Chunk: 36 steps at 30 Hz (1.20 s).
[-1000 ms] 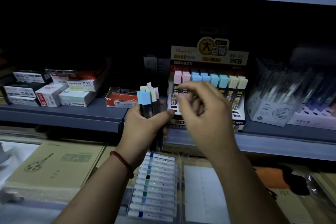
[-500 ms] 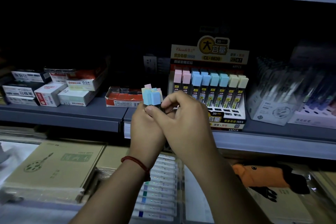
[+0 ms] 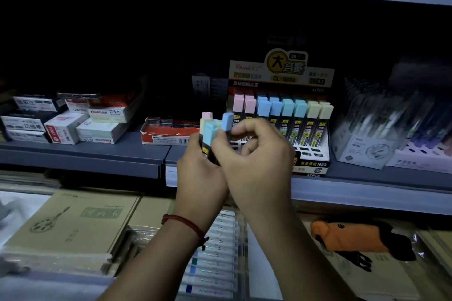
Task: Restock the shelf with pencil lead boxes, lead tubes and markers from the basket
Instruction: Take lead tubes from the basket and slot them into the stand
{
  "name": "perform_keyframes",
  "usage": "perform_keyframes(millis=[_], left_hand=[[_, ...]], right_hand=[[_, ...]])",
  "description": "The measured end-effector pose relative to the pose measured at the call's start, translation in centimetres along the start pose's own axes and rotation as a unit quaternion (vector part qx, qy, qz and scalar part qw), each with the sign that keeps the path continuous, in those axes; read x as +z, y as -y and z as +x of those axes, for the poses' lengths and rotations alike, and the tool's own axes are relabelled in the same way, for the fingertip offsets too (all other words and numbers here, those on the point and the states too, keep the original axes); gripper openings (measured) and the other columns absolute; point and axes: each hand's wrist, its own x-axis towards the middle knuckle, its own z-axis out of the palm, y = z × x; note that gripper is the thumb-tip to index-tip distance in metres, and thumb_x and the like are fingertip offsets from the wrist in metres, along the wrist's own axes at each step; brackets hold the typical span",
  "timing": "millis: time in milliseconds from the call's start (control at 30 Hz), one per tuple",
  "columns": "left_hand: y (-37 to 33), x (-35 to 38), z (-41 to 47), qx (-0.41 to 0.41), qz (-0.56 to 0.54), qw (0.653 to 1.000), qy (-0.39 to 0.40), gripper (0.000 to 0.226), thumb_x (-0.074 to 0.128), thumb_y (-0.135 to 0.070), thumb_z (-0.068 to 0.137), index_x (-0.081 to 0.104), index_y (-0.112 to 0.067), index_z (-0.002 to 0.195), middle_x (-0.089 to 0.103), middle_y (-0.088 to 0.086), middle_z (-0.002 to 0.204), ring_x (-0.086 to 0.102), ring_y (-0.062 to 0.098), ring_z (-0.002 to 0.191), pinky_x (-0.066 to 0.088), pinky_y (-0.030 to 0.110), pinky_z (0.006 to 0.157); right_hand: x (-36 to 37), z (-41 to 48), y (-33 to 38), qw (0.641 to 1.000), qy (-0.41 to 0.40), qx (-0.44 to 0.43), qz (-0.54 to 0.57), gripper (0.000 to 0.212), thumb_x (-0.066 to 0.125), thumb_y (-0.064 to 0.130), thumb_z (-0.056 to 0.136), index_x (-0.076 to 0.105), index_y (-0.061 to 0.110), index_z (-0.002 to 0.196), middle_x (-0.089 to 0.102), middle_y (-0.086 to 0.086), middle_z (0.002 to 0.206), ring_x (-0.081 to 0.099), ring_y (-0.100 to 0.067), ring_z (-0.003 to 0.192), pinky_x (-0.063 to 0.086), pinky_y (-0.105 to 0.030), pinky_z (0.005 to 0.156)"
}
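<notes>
Pastel-capped black lead tubes (image 3: 210, 131) stand bunched upright in my left hand (image 3: 199, 176), whose fingers curl round their lower halves in front of the grey metal shelf (image 3: 97, 154). My right hand (image 3: 259, 164) crosses in just beside it, thumb and forefinger pinching a single blue-capped tube (image 3: 228, 121) that rises above the rest of the bundle; its other fingers are loosely curled. Both forearms reach up from the bottom of the view, a red cord bracelet (image 3: 186, 223) on my left wrist. Behind my right hand, on the shelf, sits the yellow-headed cardboard display box (image 3: 281, 73), with rows of pink, blue and cream-capped tubes (image 3: 288, 110) standing in its slots.
</notes>
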Motion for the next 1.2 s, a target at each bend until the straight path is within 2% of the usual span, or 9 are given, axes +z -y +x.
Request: perform_keyframes(millis=[100,200,300,367,467,600,667,867,1200], left_hand=[[-0.3,-0.1,-0.3,-0.006,-0.02,1.0,0.012,0.033,0.075,-0.014,0.08,0.056,-0.032,0.1,0.068,-0.008,0.081,0.064,0.004,0.072,0.049,0.012,0.055],[0.0,-0.1,-0.3,-0.01,-0.013,1.0,0.017,0.039,0.081,-0.017,0.075,0.056,-0.034,0.1,0.07,-0.011,0.084,0.067,0.004,0.074,0.056,0.021,0.062],[0.3,0.0,-0.2,0.001,0.011,1.0,0.009,0.04,0.082,-0.016,0.075,0.058,-0.029,0.105,0.071,-0.011,0.087,0.068,0.002,0.079,0.059,0.029,0.072],[0.5,0.0,-0.2,0.006,0.018,1.0,0.006,0.04,0.082,-0.017,0.076,0.059,-0.026,0.107,0.071,-0.011,0.089,0.068,0.001,0.08,0.059,0.032,0.075],[0.5,0.0,-0.1,0.017,0.029,0.999,0.008,0.039,0.082,-0.017,0.075,0.058,-0.026,0.105,0.071,-0.012,0.086,0.067,0.0,0.077,0.057,0.026,0.07],[0.5,-0.1,-0.1,0.038,0.042,0.998,0.011,0.036,0.078,-0.011,0.076,0.058,-0.022,0.103,0.068,-0.013,0.085,0.064,-0.005,0.077,0.044,0.005,0.061],[0.6,-0.3,-0.1,0.046,0.041,0.998,0.019,0.032,0.076,-0.016,0.078,0.059,-0.022,0.104,0.068,-0.013,0.087,0.064,-0.004,0.079,0.044,0.004,0.063],[0.9,-0.5,-0.2,0.048,0.015,0.997,0.053,0.025,0.073,-0.02,0.079,0.061,-0.025,0.101,0.068,-0.012,0.08,0.067,0.007,0.072,0.057,0.025,0.066],[0.8,0.6,-0.9,0.037,-0.032,0.995,0.089,0.022,0.076,-0.015,0.082,0.061,-0.023,0.096,0.068,-0.015,0.074,0.065,0.002,0.064,0.051,0.016,0.058]], right_hand=[[-0.2,0.5,-0.1,0.999,-0.03,0.001,0.027,0.013,0.076,0.024,0.084,0.066,0.016,0.083,0.049,0.008,0.055,0.047,-0.015,0.044,0.041,-0.02,0.049],[-0.5,0.8,-0.2,0.996,-0.05,0.019,0.067,0.01,0.076,0.02,0.085,0.067,0.016,0.083,0.053,0.003,0.046,0.053,-0.013,0.042,0.049,-0.024,0.051],[-0.9,1.1,-0.1,0.987,-0.062,0.064,0.136,0.01,0.075,0.011,0.086,0.067,0.016,0.082,0.063,0.002,0.056,0.062,-0.007,0.049,0.05,-0.018,0.053],[-1.1,1.2,0.0,0.975,-0.054,0.103,0.189,0.008,0.074,0.007,0.087,0.068,0.013,0.084,0.066,0.001,0.059,0.066,-0.012,0.053,0.051,-0.022,0.052],[-1.2,1.2,-0.2,0.957,-0.061,0.143,0.244,0.006,0.071,0.002,0.088,0.068,0.007,0.088,0.065,-0.001,0.061,0.063,-0.016,0.052,0.051,-0.026,0.051],[-1.9,2.0,-0.5,0.935,-0.097,0.172,0.295,0.005,0.067,-0.002,0.089,0.067,0.0,0.094,0.065,-0.012,0.068,0.059,-0.015,0.051,0.05,-0.027,0.048],[-2.8,2.9,-0.9,0.928,-0.128,0.163,0.309,0.006,0.065,-0.002,0.092,0.067,-0.002,0.097,0.066,-0.013,0.071,0.059,-0.016,0.053,0.051,-0.027,0.049],[-5.9,4.6,-2.9,0.96,-0.15,0.08,0.222,0.022,0.057,0.002,0.099,0.056,0.004,0.121,0.068,-0.018,0.087,0.065,-0.019,0.065,0.056,-0.028,0.062],[-6.5,4.9,-5.0,0.995,-0.025,-0.006,0.099,0.029,0.054,0.005,0.102,0.057,0.017,0.127,0.063,-0.007,0.092,0.068,-0.019,0.078,0.059,-0.032,0.073]])
